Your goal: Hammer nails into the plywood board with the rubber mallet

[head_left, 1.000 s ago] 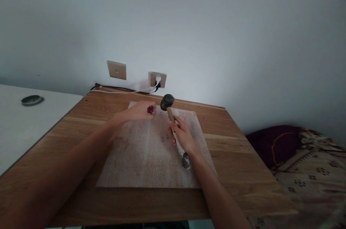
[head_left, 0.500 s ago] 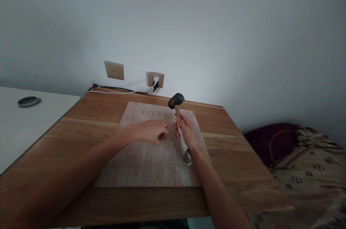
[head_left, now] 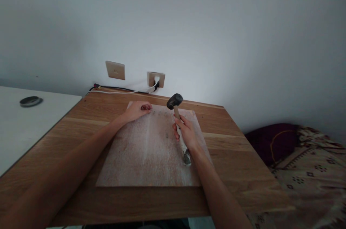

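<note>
Mallet with black rounded head, wooden handle and whitish worn lower part (head_left: 183,146) is, in the head view, in the right hand (head_left: 187,134), whose fingers are wrapped around the handle. It is tilted over the right half of a flat, pinkish-white, four-cornered board (head_left: 146,157), with its head seen at the far edge of the board; whether mallet and board touch, I am not able to see.

The left hand (head_left: 137,110) is now at the far left part of the board. Half a second ago it was nearer to the board's middle. Its fingers are curled close together, just beside a row of small thin grey nails (head_left: 165,114) along the board's far side. Whether the fingertips pinch something is hidden from me. Near the middle of the board there is one small, grey, nail-like piece (head_left: 167,135), where two were seen one second ago. From this I judge that the left hand probably carried one piece to the row, so the work is now at the row's left end, with the mallet held apart from it.

Under the board is a brown wooden table (head_left: 238,149). Beyond the board runs a thin white cable (head_left: 116,92); far to its left lies a dark, round, dish-like thing (head_left: 31,101).
</note>
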Available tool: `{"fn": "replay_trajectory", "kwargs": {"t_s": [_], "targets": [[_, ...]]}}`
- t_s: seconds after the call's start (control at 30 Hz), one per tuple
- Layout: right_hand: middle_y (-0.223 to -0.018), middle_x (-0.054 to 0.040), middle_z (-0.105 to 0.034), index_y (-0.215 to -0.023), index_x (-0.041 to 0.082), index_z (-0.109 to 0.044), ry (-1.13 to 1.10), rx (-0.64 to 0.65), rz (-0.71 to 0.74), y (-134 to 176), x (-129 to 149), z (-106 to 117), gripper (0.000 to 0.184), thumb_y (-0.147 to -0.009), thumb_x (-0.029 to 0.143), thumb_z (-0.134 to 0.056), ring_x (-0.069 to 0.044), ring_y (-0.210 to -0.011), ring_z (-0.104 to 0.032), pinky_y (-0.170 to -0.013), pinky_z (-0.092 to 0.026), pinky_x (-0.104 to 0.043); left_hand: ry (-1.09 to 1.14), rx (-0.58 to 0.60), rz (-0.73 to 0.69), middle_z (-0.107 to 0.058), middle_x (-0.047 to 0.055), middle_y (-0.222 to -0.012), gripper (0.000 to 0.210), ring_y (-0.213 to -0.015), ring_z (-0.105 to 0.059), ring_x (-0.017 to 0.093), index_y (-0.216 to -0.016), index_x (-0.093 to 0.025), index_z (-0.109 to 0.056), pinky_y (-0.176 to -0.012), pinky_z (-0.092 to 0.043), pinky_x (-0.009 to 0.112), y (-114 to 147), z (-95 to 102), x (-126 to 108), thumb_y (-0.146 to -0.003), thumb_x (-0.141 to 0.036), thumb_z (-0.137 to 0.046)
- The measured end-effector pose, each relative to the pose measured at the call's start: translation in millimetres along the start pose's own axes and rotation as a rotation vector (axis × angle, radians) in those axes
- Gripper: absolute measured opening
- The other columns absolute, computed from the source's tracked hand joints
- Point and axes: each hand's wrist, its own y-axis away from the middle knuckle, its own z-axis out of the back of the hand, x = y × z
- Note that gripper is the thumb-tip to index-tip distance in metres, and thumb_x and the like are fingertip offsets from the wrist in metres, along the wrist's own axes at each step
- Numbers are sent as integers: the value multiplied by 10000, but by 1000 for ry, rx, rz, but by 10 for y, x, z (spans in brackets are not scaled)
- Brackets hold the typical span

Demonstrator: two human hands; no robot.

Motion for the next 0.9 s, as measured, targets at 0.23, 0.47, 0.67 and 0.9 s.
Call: {"fn": "replay_trajectory", "kwargs": {"t_s": [0.23,0.47,0.67,0.9], "targets": [[-634,61,-516,-1000,217,-584,5,12,-14,2,-31,-4,335,-816,487,-658,-97,-381,-413,-332,-326,-252,-9,30,-7,-730,12,-778,93,-731,-652,162,-845,-198,-735,-740,-512,287,27,29,-2,-802,-255,-676],[-625,72,-522,-991,209,-570,29,47,-21,23,-6,-44,361,-802,508,-645,-92,-364,-423,-314,-326,-240,-21,53,-32,-729,16,-771,106,-705,-648,159,-849,-191,-723,-718,-513,285,48,18,-5,-822,-269,-657],[-606,86,-534,-1030,209,-565,58,200,-46,15,12,-181,383,-820,522,-635,-84,-342,-421,-296,-330,-220,-1,0,-11,-774,28,-858,250,-777,-693,188,-1023,-203,-722,-768,-533,313,34,-7,57,-786,-277,-697],[-614,89,-521,-1013,220,-554,148,257,-19,-24,21,-429,270,-879,453,-579,-83,-349,-433,-300,-360,-219,17,-5,27,-797,53,-918,431,-825,-732,218,-1174,-166,-676,-769,-549,317,33,-18,102,-752,-254,-698]]}}
